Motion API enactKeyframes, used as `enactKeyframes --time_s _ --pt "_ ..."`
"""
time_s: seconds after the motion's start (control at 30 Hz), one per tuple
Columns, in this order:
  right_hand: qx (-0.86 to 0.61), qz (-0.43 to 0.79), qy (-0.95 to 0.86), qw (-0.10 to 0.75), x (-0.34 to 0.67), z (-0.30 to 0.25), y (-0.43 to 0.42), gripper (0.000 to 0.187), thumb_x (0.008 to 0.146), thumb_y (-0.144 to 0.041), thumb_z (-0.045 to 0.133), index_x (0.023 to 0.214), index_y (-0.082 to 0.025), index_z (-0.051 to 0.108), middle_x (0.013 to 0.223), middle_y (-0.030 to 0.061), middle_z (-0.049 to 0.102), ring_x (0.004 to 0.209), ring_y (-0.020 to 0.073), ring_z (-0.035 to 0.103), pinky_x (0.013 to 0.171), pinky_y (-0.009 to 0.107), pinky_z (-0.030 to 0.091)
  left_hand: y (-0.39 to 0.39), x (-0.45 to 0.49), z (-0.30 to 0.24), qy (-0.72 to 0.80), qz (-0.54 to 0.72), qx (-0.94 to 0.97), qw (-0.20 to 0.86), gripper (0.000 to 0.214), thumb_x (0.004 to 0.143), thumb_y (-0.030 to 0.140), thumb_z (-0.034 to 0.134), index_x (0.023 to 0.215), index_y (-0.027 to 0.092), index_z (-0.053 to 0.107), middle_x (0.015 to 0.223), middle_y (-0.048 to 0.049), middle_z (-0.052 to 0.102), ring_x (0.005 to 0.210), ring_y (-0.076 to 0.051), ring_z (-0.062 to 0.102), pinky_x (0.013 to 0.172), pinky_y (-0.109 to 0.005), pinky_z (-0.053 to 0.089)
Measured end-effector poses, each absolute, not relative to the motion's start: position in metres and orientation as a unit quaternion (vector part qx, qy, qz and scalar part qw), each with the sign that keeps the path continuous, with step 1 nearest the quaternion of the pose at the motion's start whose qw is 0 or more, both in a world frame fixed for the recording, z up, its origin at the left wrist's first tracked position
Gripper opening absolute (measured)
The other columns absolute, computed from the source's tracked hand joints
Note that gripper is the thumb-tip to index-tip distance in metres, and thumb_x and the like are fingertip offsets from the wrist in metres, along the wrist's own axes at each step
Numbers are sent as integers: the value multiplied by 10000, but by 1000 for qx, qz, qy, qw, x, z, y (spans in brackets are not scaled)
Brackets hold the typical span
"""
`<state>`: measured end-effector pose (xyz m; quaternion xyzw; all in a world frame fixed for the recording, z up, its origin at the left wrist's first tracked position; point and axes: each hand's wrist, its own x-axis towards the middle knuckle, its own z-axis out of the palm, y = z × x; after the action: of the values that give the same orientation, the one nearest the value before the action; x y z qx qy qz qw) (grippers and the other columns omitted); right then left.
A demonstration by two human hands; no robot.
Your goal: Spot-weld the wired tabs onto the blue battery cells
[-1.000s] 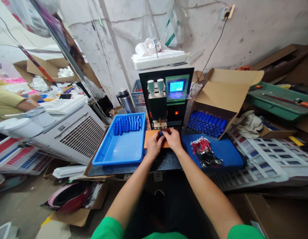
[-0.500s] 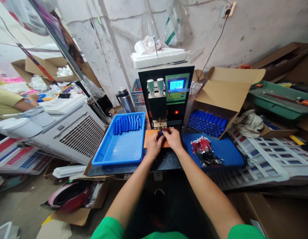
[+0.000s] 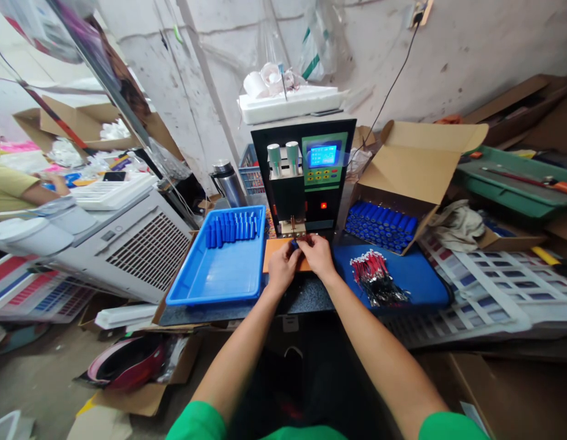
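Left grip point(image 3: 282, 261) has a blue cylinder point(image 3: 294, 244) pinched just in front of the machine point(image 3: 286, 198); right grip point(image 3: 317, 253) is up against it, can't tell if it's closed on anything. Fingers look awfully near the metal tips point(image 3: 293, 227), so a slip could nick one or skew the cylinder. Below the grips: orange board point(image 3: 304, 265), speckled dark tabletop point(image 3: 306, 294). Tray point(image 3: 233, 272) left, wires point(image 3: 377, 278) right, scuffed wall point(image 3: 467, 43) behind, cluttered room.

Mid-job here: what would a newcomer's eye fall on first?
Probably the lit blue screen on the black machine, at the centre. In front of it, the left hand and right hand meet at a small blue item. To the right, blue cylinders lie packed in an open cardboard box.
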<state>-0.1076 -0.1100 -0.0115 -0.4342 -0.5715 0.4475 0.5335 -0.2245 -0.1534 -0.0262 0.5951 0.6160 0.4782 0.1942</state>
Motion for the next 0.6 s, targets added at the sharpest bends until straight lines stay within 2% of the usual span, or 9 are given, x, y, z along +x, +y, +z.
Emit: enactKeyframes --time_s 0.47,0.6 --pt "-434 442 -573 538 -107 -11 -112 191 759 -381 616 764 -198 672 809 61 732 758 227 658 722 318 480 -155 -223 -25 615 482 589 206 256 880 325 620 1100 225 705 881 -66 735 919 -249 687 845 -329 519" --pt "-444 440 -577 526 -106 -5 -109 245 752 -429 606 774 -196 678 815 68 737 765 233 662 729 323 488 -152 -224 -23 603 485 595 217 238 892 318 594 1080 220 702 916 -63 734 921 -239 683 856 -327 515"
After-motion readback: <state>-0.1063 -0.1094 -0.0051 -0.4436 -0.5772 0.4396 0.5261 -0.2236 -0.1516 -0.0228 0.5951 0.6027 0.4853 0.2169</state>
